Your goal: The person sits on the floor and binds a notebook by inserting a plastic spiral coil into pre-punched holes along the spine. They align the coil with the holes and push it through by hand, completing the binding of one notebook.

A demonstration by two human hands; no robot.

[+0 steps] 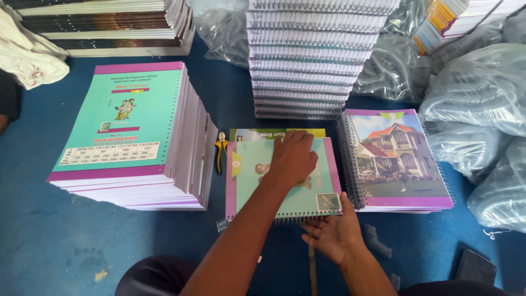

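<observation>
Spiral-bound notebook (285,178) at centre, lying flat on the floor mat (49,235) atop a second notebook (276,134) that projects behind it. Left hand (293,159) rests on its cover; right hand (331,233) at its near edge, against the wire spiral (257,221). Pliers (220,151) lie just left of the notebook, between it and a stack of unbound punched notebooks (137,137) farther left. A short stack of bound notebooks (394,159) sits just right. Behind the centre stands a tall stack of bound notebooks (312,55). Plastic bags of wire spirals (482,109) lie right and behind.
</observation>
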